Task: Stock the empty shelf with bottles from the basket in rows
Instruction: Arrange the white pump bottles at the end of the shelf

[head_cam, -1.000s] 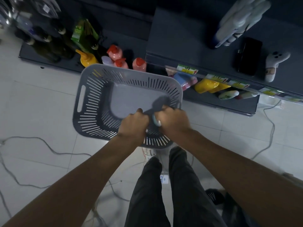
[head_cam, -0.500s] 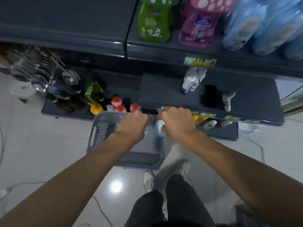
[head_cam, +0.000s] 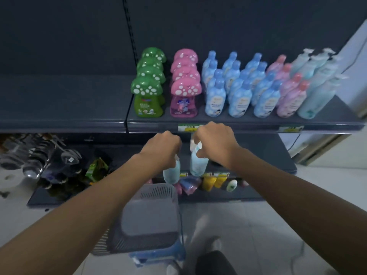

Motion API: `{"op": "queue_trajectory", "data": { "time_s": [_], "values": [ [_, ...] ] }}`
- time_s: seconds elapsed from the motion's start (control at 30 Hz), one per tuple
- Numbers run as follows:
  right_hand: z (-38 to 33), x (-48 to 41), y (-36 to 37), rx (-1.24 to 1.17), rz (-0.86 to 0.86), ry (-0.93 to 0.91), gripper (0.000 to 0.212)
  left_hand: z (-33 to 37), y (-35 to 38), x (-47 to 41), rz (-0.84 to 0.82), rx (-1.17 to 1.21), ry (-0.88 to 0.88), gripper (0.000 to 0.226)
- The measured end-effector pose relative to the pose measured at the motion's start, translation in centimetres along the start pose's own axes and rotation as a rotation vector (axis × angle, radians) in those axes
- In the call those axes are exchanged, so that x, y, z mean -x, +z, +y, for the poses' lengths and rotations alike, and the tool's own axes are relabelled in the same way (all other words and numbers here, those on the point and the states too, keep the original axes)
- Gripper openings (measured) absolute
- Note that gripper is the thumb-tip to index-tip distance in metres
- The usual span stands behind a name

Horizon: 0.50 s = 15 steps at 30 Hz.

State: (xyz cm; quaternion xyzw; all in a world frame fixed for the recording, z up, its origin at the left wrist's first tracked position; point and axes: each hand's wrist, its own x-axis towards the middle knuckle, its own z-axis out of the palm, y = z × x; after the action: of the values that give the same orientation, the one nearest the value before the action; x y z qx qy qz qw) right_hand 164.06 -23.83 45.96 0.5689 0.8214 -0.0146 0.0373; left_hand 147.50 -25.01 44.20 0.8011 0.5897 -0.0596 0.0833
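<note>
My left hand [head_cam: 161, 148] grips the top of a pale teal bottle [head_cam: 171, 174] that hangs below it. Close beside it, my right hand [head_cam: 215, 142] holds a second pale teal bottle [head_cam: 198, 164] by its neck. Both hands are in mid-air in front of the dark shelf [head_cam: 238, 123], just below its front edge. Below them the grey slotted basket [head_cam: 151, 215] rests on a blue stool [head_cam: 158, 257] and looks empty. On the shelf stand rows of green mushroom-capped bottles [head_cam: 149, 90], pink ones [head_cam: 185, 90], blue bottles [head_cam: 238, 90], pink bottles [head_cam: 290, 90] and pale teal pump bottles [head_cam: 319, 86].
The shelf's left section [head_cam: 63, 100] is bare. A lower shelf [head_cam: 258, 155] sits behind my hands. The bottom level holds yellow and other bottles [head_cam: 210, 182], dark bottles and a green carton [head_cam: 95, 167]. Metal ladles [head_cam: 35, 155] hang at left. White wall panel [head_cam: 355, 76] at right.
My view has risen from the floor-level basket to the stocked shelf. Both hands have lifted out of the basket, each carrying a pale teal bottle, up towards the shelf's front edge.
</note>
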Motion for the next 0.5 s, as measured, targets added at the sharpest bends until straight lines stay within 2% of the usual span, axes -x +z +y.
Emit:
{"op": "queue_trajectory", "data": {
  "time_s": [0.37,0.5],
  "values": [
    [6.5,1.7,-6.4,-0.097,0.137,0.141,0.029,5.6,-6.6,-3.2,0.146,0.034,0.178,0.027],
    [8.6,2.6,-7.7,-0.142,0.159,0.182,0.030,7.7,-8.0,-3.6,0.166,0.097,0.227,0.019]
  ]
}}
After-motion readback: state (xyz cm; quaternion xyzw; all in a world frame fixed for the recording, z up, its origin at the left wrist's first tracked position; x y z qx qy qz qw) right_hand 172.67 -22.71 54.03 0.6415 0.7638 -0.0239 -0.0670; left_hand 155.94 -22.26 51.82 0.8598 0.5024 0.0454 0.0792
